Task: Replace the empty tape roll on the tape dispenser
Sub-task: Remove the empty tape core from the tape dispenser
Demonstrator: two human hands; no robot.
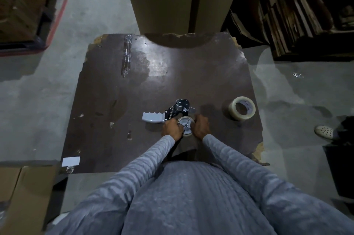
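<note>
Hands close on the empty tape roll from both sides, left hand and right hand curled around it, mid-board on the tape dispenser; new tape roll sits near the board's right edge.

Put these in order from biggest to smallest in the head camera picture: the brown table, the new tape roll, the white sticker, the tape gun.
1. brown table
2. tape gun
3. new tape roll
4. white sticker, though it looks close to the roll.
</note>
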